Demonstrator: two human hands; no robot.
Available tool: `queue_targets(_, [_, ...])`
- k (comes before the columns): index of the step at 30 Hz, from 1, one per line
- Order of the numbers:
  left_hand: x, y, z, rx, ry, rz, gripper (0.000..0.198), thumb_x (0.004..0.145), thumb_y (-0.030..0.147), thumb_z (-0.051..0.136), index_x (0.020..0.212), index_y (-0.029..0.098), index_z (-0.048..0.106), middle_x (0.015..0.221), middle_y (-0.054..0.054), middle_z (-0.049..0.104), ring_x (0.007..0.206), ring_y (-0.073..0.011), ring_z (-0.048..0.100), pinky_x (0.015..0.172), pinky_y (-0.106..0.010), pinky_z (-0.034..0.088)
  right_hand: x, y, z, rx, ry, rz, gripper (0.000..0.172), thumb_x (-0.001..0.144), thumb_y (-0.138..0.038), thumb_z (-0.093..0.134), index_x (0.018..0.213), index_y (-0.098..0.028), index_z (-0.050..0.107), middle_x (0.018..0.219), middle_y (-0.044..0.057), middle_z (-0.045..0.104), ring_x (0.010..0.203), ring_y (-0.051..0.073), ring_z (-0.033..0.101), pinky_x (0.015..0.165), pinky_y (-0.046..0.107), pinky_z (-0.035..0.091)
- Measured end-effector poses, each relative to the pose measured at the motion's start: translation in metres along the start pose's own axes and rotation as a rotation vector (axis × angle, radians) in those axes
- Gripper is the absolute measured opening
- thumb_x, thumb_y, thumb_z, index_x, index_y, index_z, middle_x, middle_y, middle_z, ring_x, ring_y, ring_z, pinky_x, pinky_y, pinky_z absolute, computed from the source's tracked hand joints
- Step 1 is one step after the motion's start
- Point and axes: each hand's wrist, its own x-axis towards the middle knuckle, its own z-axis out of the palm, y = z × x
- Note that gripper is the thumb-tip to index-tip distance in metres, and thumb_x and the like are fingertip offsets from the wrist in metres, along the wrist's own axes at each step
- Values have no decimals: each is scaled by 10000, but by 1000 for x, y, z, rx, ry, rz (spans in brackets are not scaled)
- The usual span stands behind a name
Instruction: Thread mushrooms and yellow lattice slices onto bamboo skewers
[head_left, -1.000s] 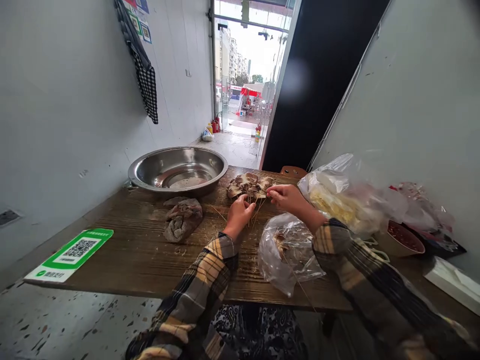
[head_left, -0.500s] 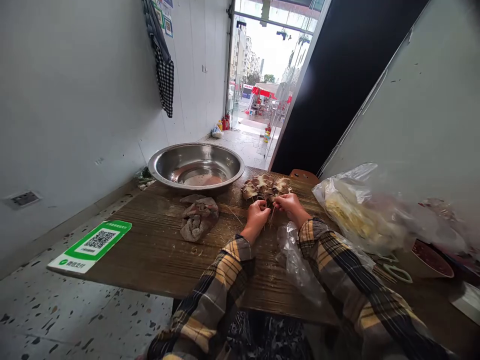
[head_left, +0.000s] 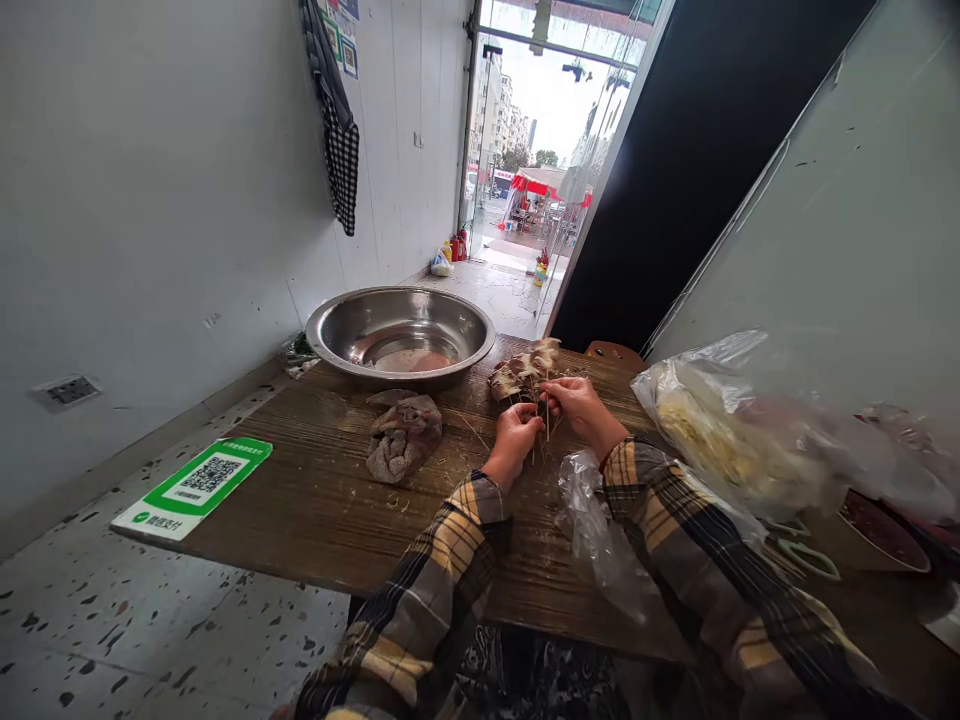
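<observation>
Skewered mushrooms (head_left: 508, 382) were bunched near the far edge of the wooden table (head_left: 300, 510), right hand (head_left: 577, 402) pinched one stick (head_left: 547, 428), left hand (head_left: 517, 437) gripped others, steel basin (head_left: 401, 375) sat just left, plastic bag (head_left: 604, 545) bordered the right sleeve (head_left: 675, 500), open wood stretched between crumpled bundle (head_left: 405, 437) and near edge

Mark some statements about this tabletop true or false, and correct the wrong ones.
1. The right hand pinches a thin stick. True.
2. The metal basin lies upside down. False: the metal basin stands open side up.
3. A crumpled cloth lies left of the left hand. True.
4. The QR code card is red and white. False: the QR code card is green and white.
</observation>
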Motion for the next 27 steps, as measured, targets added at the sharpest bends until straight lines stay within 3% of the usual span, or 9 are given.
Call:
queue_targets(8, [0,-1,0,59,4,41,200,742,120,596,935,111,648,664,-13,636,543,-90,540,526,-193,420,5,20,4,-88,-13,37,216,666,-250,715,530,-150,581,409,-34,525,348,44,400,319,146,290])
queue_targets(13, [2,-3,-1,202,46,119,220,737,92,592,940,117,672,770,-52,676,697,-145,595,679,-253,468,8,20,6,-109,-29,37,242,669,-267,708,502,-141,587,379,-43,486,331,39,356,314,160,242])
queue_targets(17, [-4,2,-1,562,58,288,168,797,164,576,923,136,682,909,-99,674,880,-207,613,839,-332,467,6,20,6,-94,-58,45,256,635,-269,733,477,-139,579,368,-46,475,323,37,340,324,175,232])
queue_targets(21, [-11,6,-1,816,59,359,244,867,249,521,1028,144,672,987,-119,651,940,-217,625,855,-335,478,3,19,8,-53,-73,57,242,613,-279,751,494,-138,596,393,-33,504,348,51,379,339,182,261])
queue_targets(27, [-2,2,-5,596,107,371,268,854,275,568,1044,127,685,995,-126,684,919,-210,634,854,-331,481,-1,0,12,36,-23,22,264,611,-257,792,507,-150,575,421,-38,506,367,43,388,345,173,307])
